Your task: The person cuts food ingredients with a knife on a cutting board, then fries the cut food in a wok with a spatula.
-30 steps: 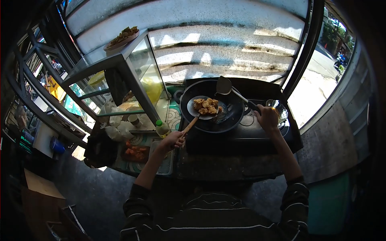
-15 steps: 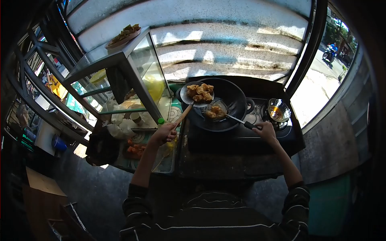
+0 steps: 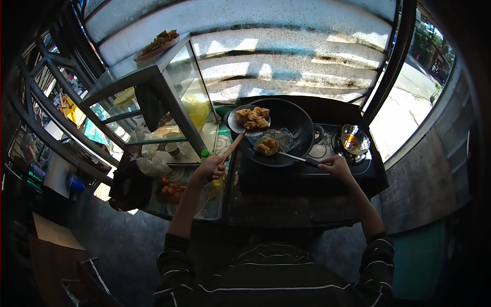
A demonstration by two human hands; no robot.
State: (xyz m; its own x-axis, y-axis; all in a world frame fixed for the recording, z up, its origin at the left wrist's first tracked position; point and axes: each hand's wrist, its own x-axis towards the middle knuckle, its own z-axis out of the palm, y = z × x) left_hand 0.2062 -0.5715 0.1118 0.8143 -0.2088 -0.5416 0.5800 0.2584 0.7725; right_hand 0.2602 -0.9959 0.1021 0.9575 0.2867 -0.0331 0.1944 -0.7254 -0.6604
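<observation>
My left hand (image 3: 208, 170) is closed round the wooden handle of a wide skimmer (image 3: 236, 144). Several browned, crusty fried pieces (image 3: 253, 117) sit in its round head, over the left side of a dark wok (image 3: 302, 116). Between the thumb and fingers of my right hand (image 3: 336, 167) is the black grip of a smaller, round-headed metal skimmer (image 3: 291, 155). That head carries more fried food (image 3: 266, 147), low in the near left part of the wok. Shiny oil (image 3: 287, 138) shows beyond it.
The wok sits on a black stove (image 3: 281, 181). A glass bowl (image 3: 354, 140) with amber contents stands at the right burner. To the left are a glass display case (image 3: 189, 77), a green-capped bottle (image 3: 205, 153) and orange-red pieces (image 3: 172, 190) on a tray. Corrugated sheeting (image 3: 302, 51) rises behind.
My right hand has drawn the smaller skimmer with its fried food left and nearer, from mid-wok toward the near left side. The left hand and its skimmer stay nearly still.
</observation>
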